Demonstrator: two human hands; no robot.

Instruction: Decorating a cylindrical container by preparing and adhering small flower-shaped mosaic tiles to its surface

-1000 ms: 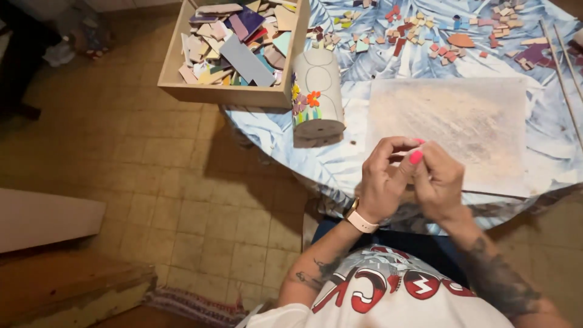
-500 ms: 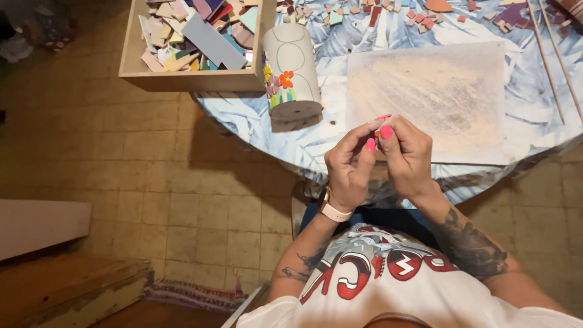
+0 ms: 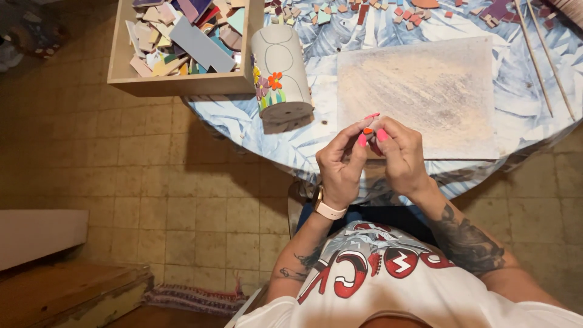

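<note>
A tiny orange chip (image 3: 367, 130), bright and flat, sits pinched between the fingertips of the left hand (image 3: 341, 165) and right hand (image 3: 402, 159), above the table (image 3: 528, 91) edge. A pale board (image 3: 419, 91) lies just beyond; a decorated cylinder (image 3: 280, 76) stands left.

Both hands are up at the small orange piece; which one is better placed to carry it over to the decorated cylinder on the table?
Probably the left hand. It pinches the small orange mosaic piece together with the right hand, and the pale cylinder with stuck-on flowers lies on its side, so the right would have to cross over.
</note>
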